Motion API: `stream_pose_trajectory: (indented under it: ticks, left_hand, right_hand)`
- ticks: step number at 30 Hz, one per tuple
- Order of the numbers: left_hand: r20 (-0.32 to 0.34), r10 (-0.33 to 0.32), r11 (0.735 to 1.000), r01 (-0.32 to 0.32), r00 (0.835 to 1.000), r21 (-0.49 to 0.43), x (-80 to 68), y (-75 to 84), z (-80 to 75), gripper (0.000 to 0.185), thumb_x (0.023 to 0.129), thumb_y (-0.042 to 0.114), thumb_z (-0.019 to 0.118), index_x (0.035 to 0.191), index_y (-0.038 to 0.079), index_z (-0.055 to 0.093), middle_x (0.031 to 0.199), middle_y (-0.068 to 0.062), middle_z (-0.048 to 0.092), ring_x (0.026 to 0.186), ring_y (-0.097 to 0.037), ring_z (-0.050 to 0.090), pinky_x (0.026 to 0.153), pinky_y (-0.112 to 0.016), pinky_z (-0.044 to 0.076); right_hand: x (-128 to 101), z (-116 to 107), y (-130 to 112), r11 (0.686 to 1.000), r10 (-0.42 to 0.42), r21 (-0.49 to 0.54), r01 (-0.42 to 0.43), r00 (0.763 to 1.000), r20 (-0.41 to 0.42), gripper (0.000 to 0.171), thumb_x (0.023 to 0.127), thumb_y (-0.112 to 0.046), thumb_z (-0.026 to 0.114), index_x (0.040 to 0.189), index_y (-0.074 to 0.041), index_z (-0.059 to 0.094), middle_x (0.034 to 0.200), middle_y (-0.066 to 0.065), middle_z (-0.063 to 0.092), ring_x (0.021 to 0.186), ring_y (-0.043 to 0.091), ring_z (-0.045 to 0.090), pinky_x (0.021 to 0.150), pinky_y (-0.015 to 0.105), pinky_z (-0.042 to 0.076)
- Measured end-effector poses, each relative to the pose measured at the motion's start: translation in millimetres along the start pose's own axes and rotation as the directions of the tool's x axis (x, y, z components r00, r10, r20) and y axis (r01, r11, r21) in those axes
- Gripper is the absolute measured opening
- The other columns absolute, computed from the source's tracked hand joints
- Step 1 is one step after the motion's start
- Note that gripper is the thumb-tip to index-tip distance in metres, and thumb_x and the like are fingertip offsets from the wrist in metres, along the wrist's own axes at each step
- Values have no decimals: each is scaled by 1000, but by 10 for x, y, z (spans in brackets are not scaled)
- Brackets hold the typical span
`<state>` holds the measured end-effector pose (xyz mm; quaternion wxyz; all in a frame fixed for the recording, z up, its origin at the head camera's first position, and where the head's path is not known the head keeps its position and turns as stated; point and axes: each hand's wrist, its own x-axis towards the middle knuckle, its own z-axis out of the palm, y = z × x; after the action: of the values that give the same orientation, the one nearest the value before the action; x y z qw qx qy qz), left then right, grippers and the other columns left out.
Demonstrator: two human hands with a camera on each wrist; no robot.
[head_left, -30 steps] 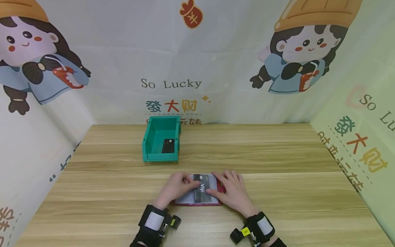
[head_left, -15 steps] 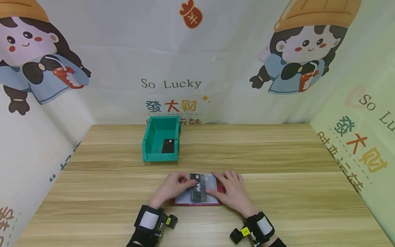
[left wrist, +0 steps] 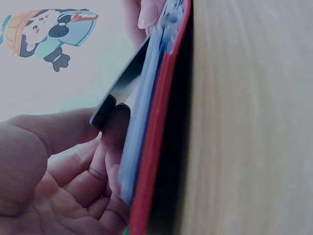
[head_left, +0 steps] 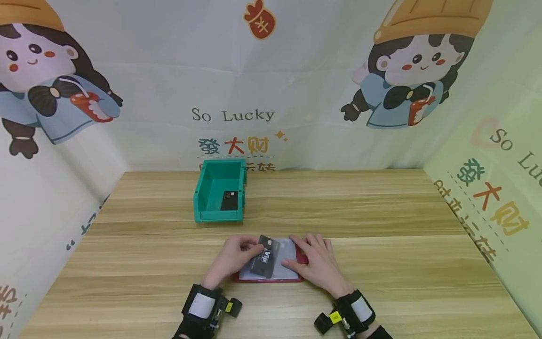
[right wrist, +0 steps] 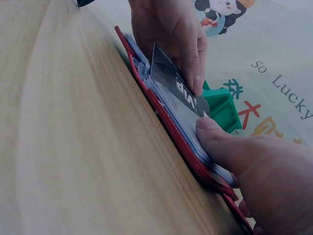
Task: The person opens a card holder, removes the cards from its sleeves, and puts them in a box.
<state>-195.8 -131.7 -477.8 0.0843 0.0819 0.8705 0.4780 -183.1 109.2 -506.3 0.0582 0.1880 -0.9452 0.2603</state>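
Head view, lower centre of the frame: the left hand (head_left: 234, 256) pinches a black VIP card (head_left: 263, 257) between thumb and curled fingers, the card tilted and its upper end lifted off the clear sleeves of a red card holder (head_left: 271, 278) that lies open and flat on the wooden bench (head_left: 381, 263); the left wrist view shows the card's corner raised clear of the pages, thumb on top; just to the right, the right hand (head_left: 318, 263) lies on the holder with fingers straight and spread, pressing its right side down, holding nothing; the right wrist view shows its thumb (right wrist: 215, 134) flat on the sleeves beside the card; higher in the frame, left of centre and well apart from the hands, a green bin (head_left: 220, 190) stands on the bench with a second black card (head_left: 229, 201) lying in its right part; behind it, at the top, hangs a printed backdrop (head_left: 271, 84) with cartoon figures and the words "So Lucky".
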Motion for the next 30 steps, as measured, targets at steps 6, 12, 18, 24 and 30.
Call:
stream_pose_trajectory:
  ticks: [6, 12, 18, 24, 30]
  left_hand:
    - [-40, -10, 1000, 10, 999, 14, -48, 51, 14, 13, 92, 11, 71, 101, 2, 75, 79, -4, 69, 69, -11, 53, 60, -22, 41]
    - [-72, -9, 999, 11, 997, 30, -77, 84, 14, 14, 91, 11, 72, 101, 2, 77, 81, -6, 72, 68, -9, 55, 60, -21, 42]
    - [-108, -48, 998, 53, 993, 46, -104, 118, -36, 19, 91, 13, 73, 107, 3, 76, 79, -5, 71, 67, -11, 55, 57, -22, 41]
    - [-142, -76, 997, 78, 987, 9, -94, 112, -129, 28, 90, 11, 74, 117, 2, 70, 75, -7, 70, 65, -10, 57, 57, -22, 43]
    - [-162, -84, 996, 82, 983, -18, -76, 122, -285, 36, 91, 11, 73, 125, 1, 64, 79, -10, 74, 67, -12, 59, 57, -23, 43]
  right_hand:
    - [5, 12, 0, 1000, -6, 13, 6, 1000, -4, 65, 84, -52, 75, 136, -15, 63, 95, -2, 52, 90, 15, 39, 81, 33, 24]
    - [-2, 2, 4, 1000, -3, 17, 3, 1000, -3, 66, 83, -52, 76, 136, -15, 63, 95, -3, 52, 90, 15, 39, 81, 33, 23]
    - [7, -4, -3, 1000, 7, 16, -8, 1000, 13, 68, 83, -54, 74, 137, -15, 62, 96, -2, 52, 91, 16, 39, 81, 34, 23]
    - [6, -6, -9, 1000, 13, 20, -13, 1000, 18, 67, 84, -55, 74, 137, -16, 62, 97, -1, 53, 92, 18, 40, 83, 35, 24]
    - [2, 0, -8, 1000, 15, 21, -15, 1000, 12, 67, 84, -54, 74, 137, -16, 62, 98, 0, 54, 94, 18, 41, 83, 35, 24]
